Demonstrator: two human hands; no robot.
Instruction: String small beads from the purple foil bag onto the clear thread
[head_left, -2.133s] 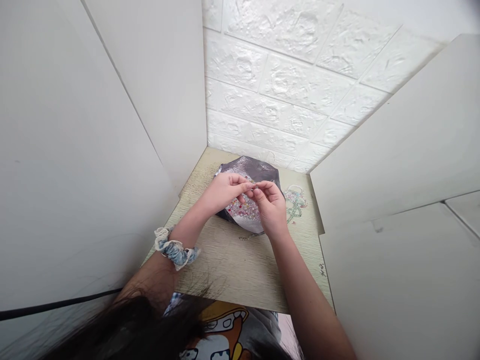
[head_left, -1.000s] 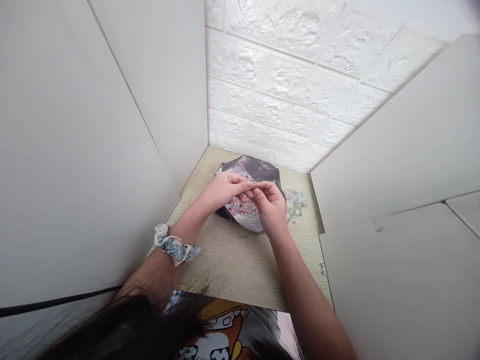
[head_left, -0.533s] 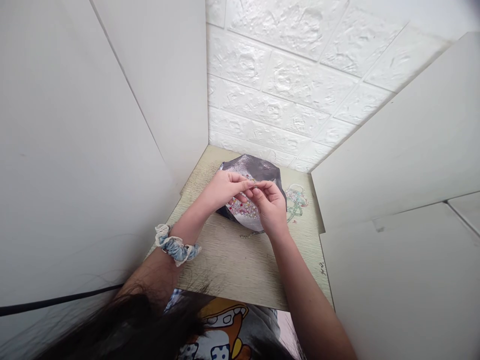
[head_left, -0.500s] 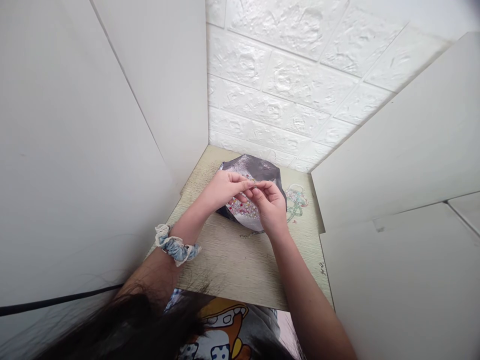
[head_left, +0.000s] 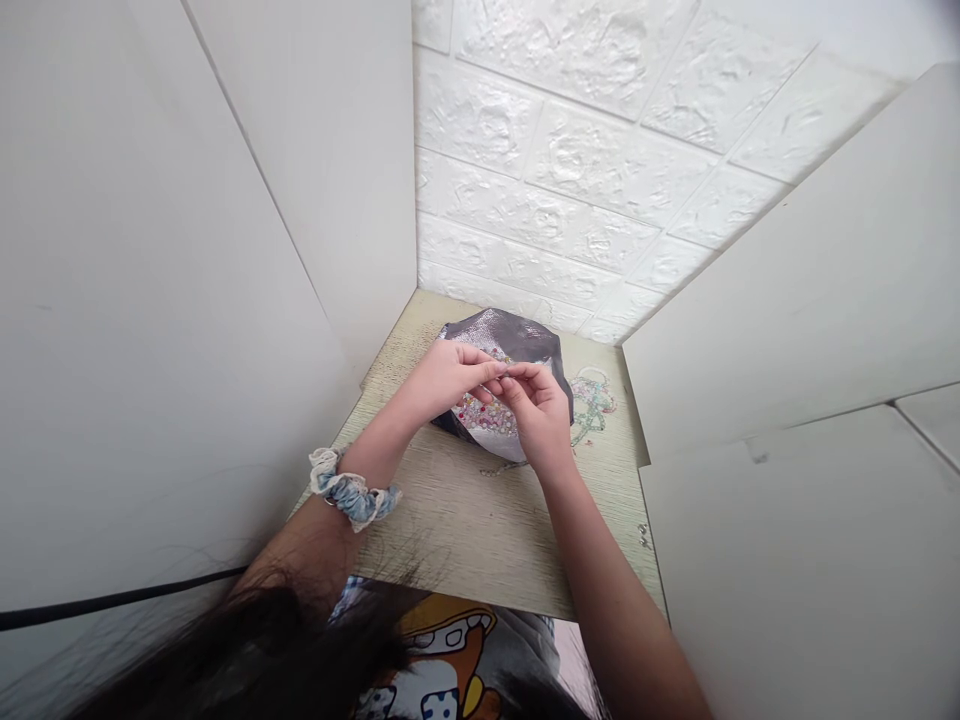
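Over a grey, silver-lined bag (head_left: pixel 517 330) full of small coloured beads (head_left: pixel 487 415), my two hands meet fingertip to fingertip. My left hand (head_left: pixel 461 375) comes in from the left with thumb and fingers pinched. Opposite it, my right hand (head_left: pixel 541 410) pinches at the same spot. Whatever lies between the fingertips is too small to make out. A thin strand (head_left: pixel 499 470) pokes out from under the bag's front edge. Strings of green, white and pink beads (head_left: pixel 592 400) lie in a loose heap right of the bag.
The pale wooden tabletop (head_left: pixel 450 520) is hemmed in by a white panel (head_left: pixel 300 150) on the left, another panel (head_left: pixel 787 330) on the right and a white brick-patterned wall (head_left: pixel 570 160) behind. Small shiny bits (head_left: pixel 643 535) lie by the right edge.
Both hands stay pinched together over the bag. My right hand has shifted very slightly left; the bag and bead strings have not moved.
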